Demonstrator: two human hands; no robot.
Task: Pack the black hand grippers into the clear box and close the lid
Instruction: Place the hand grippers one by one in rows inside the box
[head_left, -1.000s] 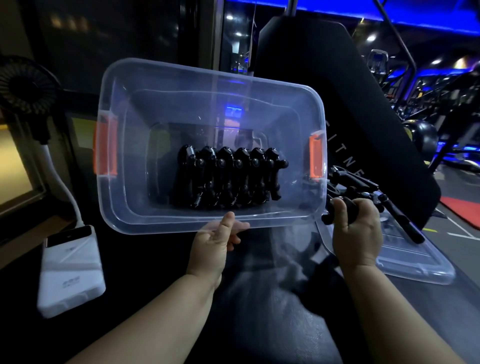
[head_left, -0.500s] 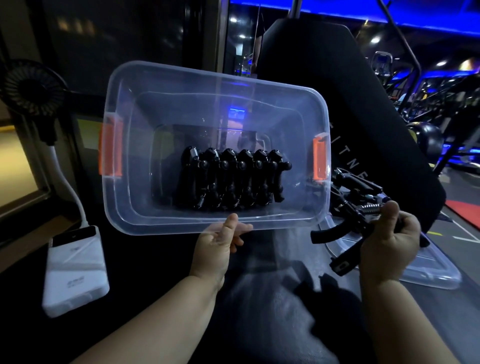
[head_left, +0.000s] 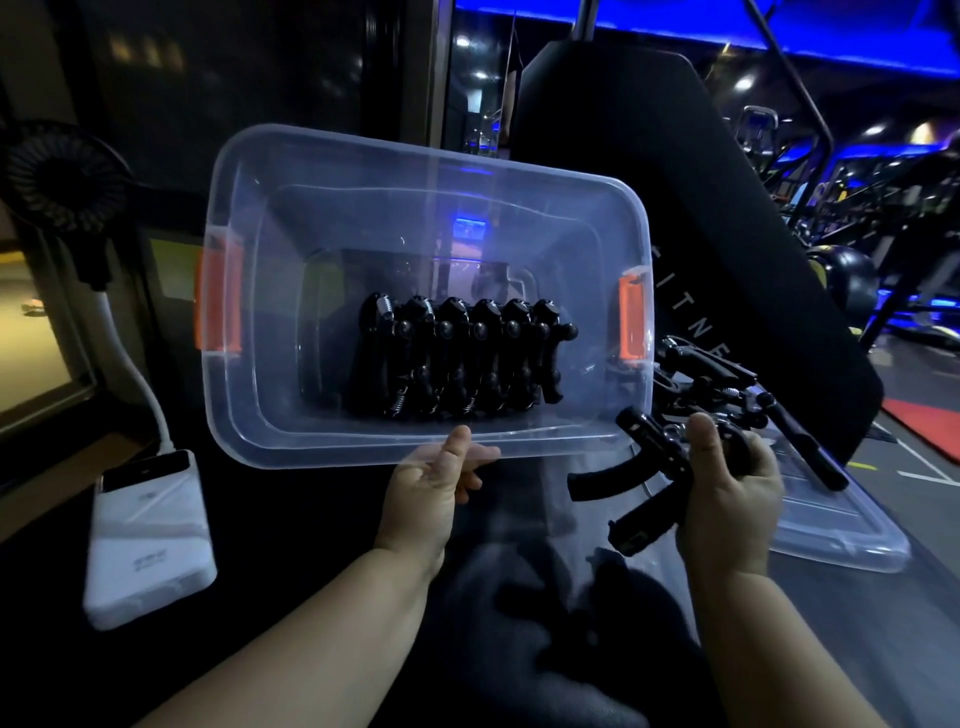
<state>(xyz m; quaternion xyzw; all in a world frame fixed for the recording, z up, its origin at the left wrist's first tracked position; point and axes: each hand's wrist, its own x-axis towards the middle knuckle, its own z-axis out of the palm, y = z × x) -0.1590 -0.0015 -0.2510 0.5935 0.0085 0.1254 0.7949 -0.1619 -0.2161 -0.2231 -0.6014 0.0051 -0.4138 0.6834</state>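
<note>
Holding one black hand gripper in the right hand, fingers curled round it, below the clear box's right corner.
Six grippers stand in a row inside the tilted box, up-left of that grip; the left hand pinches its near rim. Two orange latches flank it. Beyond the right hand, a loose pile, too tangled to count, lies by one lid. One white power bank sits far left.

One clear box, six boxed hand grippers, one held gripper, one lid, one power bank.
</note>
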